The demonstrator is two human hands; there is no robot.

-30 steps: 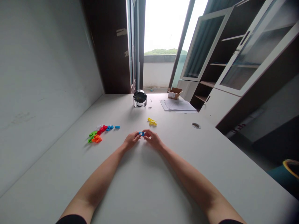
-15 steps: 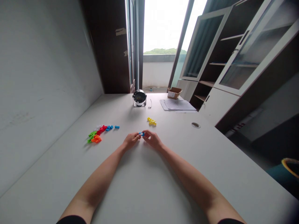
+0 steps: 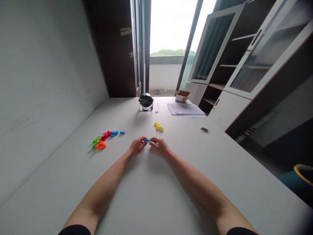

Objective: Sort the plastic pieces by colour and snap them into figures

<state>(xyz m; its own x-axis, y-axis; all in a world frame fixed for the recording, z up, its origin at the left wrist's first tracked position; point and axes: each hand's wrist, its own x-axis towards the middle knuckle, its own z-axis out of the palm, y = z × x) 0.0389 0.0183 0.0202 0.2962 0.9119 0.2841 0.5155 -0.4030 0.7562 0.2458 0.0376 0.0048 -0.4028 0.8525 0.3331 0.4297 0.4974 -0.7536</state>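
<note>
Blue plastic piece (image 3: 148, 140) is pinched at opposite ends by left hand (image 3: 138, 146) and right hand (image 3: 159, 145), presumably for steadiness | held around middle of surface (image 3: 151, 192), away from its edges | multicoloured pieces (image 3: 105, 136) are grouped toward left edge, apparently for clear working room

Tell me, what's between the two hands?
In the head view, the left hand and right hand hold a small blue plastic piece between them.
</note>
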